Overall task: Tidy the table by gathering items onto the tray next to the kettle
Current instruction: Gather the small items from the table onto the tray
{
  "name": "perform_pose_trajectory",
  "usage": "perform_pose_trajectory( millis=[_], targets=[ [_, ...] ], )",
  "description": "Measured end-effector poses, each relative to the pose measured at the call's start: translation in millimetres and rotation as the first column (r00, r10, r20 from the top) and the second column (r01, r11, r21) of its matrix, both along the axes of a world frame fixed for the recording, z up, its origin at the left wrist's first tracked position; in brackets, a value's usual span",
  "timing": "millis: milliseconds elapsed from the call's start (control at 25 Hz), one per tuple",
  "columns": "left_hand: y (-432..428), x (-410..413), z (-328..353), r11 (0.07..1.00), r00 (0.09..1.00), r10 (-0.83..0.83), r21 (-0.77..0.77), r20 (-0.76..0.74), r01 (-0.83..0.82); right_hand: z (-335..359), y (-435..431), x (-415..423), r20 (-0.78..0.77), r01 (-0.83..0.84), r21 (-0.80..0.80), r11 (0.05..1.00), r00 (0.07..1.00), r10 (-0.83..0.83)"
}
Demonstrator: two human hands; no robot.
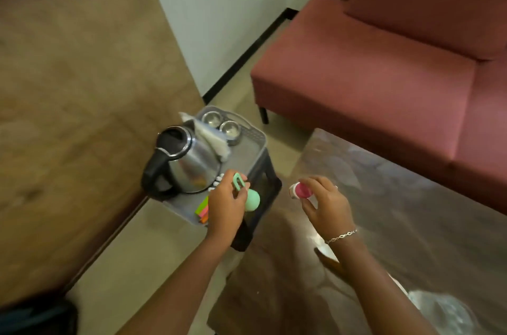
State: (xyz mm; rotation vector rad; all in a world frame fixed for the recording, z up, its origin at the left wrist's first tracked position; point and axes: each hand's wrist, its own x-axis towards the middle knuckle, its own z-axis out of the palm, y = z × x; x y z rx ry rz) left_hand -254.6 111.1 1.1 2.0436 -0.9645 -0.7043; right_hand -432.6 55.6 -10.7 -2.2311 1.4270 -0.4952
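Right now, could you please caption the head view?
Left hand holds a mint-green item over the tray by the kettle; right hand holds a pink jar.

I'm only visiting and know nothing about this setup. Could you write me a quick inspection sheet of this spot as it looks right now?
Surface: grey tray sitting on a dark stand.
Job's things: kettle, two steel bowls and coloured sticky notes are on the tray.
Clutter: a white wrapper lies between the kettle and the bowls.
Hands: left hand holds a green item over the tray edge. Right hand pinches a pink pot above the glossy table.
Cables: nothing seen.
Surroundings: red sofa, pale wall.
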Motion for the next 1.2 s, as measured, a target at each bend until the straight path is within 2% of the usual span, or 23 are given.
perform_pose_trajectory(
  millis=[160,280,400,560,640,720,800,920,1040,1200],
  targets=[
    [-3.9,61.8,-16.6,0.98,0.981,0.194,0.053,-0.009,-0.193,-21.5,-42.7,88.4,-0.055,-0.158,0.025,0.987,0.986,0.159],
    [-8.9,88.2,-33.8,0.973,0.976,0.211,0.082,0.046,-0.214,-46.2,-75.4,136.5,-0.141,-0.21,0.064,0.976,0.966,0.217],
    [-11.1,98.3,-55.2,0.964,0.972,0.233,0.134,-0.015,-0.229,-70.9,-107.0,168.3,-0.232,-0.215,0.091,0.972,0.945,0.231],
    [-29.1,98.3,-87.9,0.966,0.968,0.243,0.101,-0.058,-0.236,-107.8,-137.4,187.7,-0.319,-0.201,0.108,0.974,0.921,0.225],
    [-41.5,96.0,-102.4,0.969,0.96,0.241,0.092,-0.143,-0.229,-120.4,-146.9,192.1,-0.37,-0.215,0.124,0.969,0.896,0.246],
    [-52.7,95.0,-118.7,0.959,0.919,0.281,0.128,-0.277,-0.254,-133.6,-156.4,196.2,-0.43,-0.233,0.141,0.962,0.861,0.272],
    [-62.2,94.6,-135.4,0.944,0.882,0.324,0.177,-0.343,-0.278,-142.8,-163.0,199.2,-0.475,-0.249,0.143,0.958,0.832,0.288],
    [-75.7,95.0,-153.9,0.947,0.875,0.303,0.219,-0.377,-0.234,-149.4,-170.3,201.2,-0.517,-0.273,0.119,0.955,0.804,0.294],
    [-86.3,94.3,-164.7,0.962,0.934,0.184,0.25,-0.306,-0.107,-147.2,-174.0,201.9,-0.531,-0.287,0.122,0.95,0.79,0.306],
    [-100.0,93.7,-175.5,0.957,0.951,0.134,0.284,-0.278,-0.052,-138.9,-177.0,197.8,-0.53,-0.281,0.14,0.949,0.788,0.312]
  ],
)
